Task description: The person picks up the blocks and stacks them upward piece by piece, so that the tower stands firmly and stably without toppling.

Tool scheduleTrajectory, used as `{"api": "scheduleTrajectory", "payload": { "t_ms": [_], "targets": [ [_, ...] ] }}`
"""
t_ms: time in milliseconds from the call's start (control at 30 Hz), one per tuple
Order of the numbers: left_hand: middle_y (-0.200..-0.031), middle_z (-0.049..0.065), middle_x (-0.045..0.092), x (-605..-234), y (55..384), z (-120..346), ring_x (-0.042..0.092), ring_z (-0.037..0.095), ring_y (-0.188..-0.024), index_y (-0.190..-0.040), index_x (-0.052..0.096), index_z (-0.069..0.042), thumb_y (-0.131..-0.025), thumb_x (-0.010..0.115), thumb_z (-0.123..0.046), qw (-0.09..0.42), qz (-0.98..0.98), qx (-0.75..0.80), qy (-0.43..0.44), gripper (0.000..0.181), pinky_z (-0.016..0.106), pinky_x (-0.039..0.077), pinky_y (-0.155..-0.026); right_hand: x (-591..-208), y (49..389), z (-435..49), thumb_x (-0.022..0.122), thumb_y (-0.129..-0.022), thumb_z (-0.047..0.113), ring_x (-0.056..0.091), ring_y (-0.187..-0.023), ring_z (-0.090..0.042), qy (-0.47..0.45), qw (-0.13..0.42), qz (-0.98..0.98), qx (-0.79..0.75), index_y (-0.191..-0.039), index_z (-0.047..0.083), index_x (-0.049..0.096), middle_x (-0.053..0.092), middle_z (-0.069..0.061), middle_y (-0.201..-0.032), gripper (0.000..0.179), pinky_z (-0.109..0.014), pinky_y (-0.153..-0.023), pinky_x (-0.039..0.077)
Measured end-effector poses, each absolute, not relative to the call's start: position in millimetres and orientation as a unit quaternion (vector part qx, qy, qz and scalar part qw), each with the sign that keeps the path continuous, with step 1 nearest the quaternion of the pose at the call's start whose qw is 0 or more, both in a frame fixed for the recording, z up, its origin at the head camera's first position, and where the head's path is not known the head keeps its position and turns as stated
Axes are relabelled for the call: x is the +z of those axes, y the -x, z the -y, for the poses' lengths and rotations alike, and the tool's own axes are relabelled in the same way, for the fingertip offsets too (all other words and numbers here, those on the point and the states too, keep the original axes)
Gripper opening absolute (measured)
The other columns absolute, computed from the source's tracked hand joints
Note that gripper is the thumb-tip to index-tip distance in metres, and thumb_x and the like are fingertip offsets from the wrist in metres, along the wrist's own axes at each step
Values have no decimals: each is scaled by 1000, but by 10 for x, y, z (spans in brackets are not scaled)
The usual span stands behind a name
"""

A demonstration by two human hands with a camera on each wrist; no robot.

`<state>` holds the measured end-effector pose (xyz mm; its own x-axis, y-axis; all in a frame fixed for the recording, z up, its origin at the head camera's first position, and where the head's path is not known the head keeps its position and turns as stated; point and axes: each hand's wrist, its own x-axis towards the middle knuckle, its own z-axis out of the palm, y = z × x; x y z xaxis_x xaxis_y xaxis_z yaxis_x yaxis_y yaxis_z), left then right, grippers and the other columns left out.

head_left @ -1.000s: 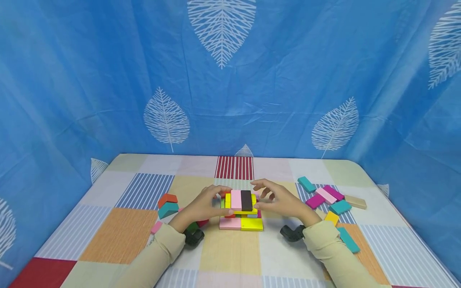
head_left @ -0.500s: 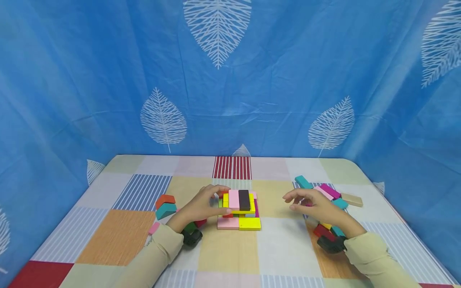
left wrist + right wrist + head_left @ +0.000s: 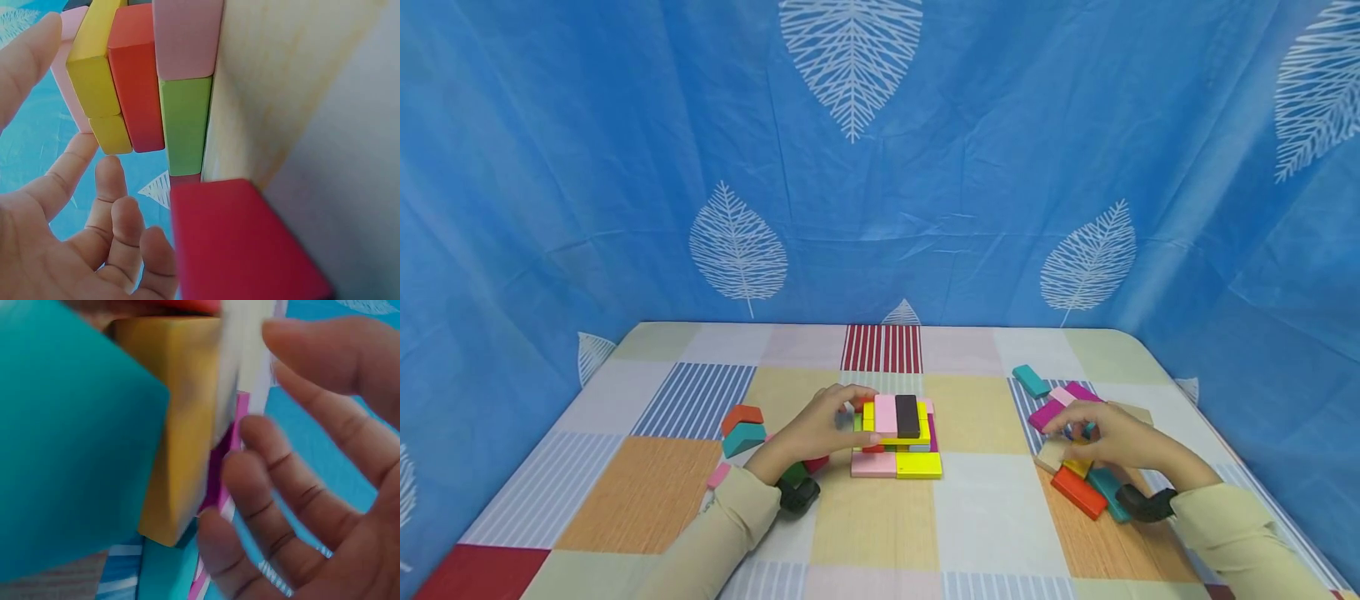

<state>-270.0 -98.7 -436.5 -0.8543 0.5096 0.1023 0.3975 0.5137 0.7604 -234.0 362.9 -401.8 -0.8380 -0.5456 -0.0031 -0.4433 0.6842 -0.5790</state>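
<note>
At the table's middle stands a layered stack of wooden blocks, topped by a pink block (image 3: pixel 886 417) and a black block (image 3: pixel 907 417) side by side. My left hand (image 3: pixel 814 433) pinches the pink block's two ends between thumb and index finger; the other fingers hang curved beside the stack. Under the top layer are yellow blocks (image 3: pixel 94 75), a red block (image 3: pixel 137 87) and a green block (image 3: pixel 185 128). My right hand (image 3: pixel 1112 433) hovers over the right pile, fingers loosely bent, right by a beige block (image 3: pixel 1051 456) and a yellow block (image 3: pixel 181 425). Nothing shows between its fingers.
The right pile also has an orange-red block (image 3: pixel 1078 492), a teal block (image 3: pixel 1032 381) and magenta blocks (image 3: pixel 1045 415). Near the left forearm lie an orange block (image 3: pixel 743 417), a teal wedge (image 3: pixel 743 439) and a red block (image 3: pixel 244 237). A blue curtain (image 3: pixel 880 208) stands behind the table.
My right hand has left the stack's right side and moved right, over the loose blocks. The beige block now shows beside it. My left hand has stayed at the stack.
</note>
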Motion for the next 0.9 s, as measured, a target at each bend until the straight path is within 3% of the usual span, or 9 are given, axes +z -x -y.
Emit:
{"api": "scheduleTrajectory", "payload": {
  "t_ms": [133, 367, 533, 767, 900],
  "targets": [
    [-127, 10, 63, -4363, 2699, 986, 52, 31, -120, -147, 62, -8, -91, 88, -28, 66, -868, 417, -262, 65, 52, 51, -102, -4022, 2356, -3618, 84, -91, 5, 60, -96, -18, 269, 102, -919, -271, -120, 1, 76, 71, -15, -117, 31, -28, -79, 56],
    [-128, 10, 63, -4350, 2700, 988, 53, 31, -121, -148, 61, -7, -92, 88, -27, 64, -868, 415, -266, 65, 52, 51, -102, -4030, 2357, -3543, 84, -91, 6, 48, -80, -11, 238, 129, -922, -278, -122, -4, 74, 52, 2, -92, 34, -23, -65, 46],
    [-128, 11, 63, -4340, 2698, 989, 52, 32, -121, -148, 61, -7, -92, 87, -26, 66, -867, 417, -265, 65, 54, 52, -103, -4051, 2348, -3444, 85, -93, 12, 47, -72, -7, 236, 128, -919, -287, -117, -3, 73, 53, 4, -87, 31, -23, -60, 42],
    [-128, 11, 63, -4350, 2702, 992, 52, 31, -121, -148, 61, -7, -92, 88, -26, 66, -867, 418, -264, 65, 53, 52, -102, -4036, 2347, -3319, 89, -88, 10, 50, -72, -7, 239, 148, -918, -278, -111, 3, 72, 58, 5, -86, 29, -23, -61, 48],
    [-128, 11, 62, -4354, 2704, 994, 52, 32, -121, -148, 62, -8, -92, 88, -26, 69, -866, 419, -263, 64, 55, 52, -103, -4026, 2339, -3272, 92, -85, 13, 56, -84, -11, 264, 111, -928, -238, -105, 10, 73, 64, 7, -95, 27, -26, -72, 56]
  ]
}}
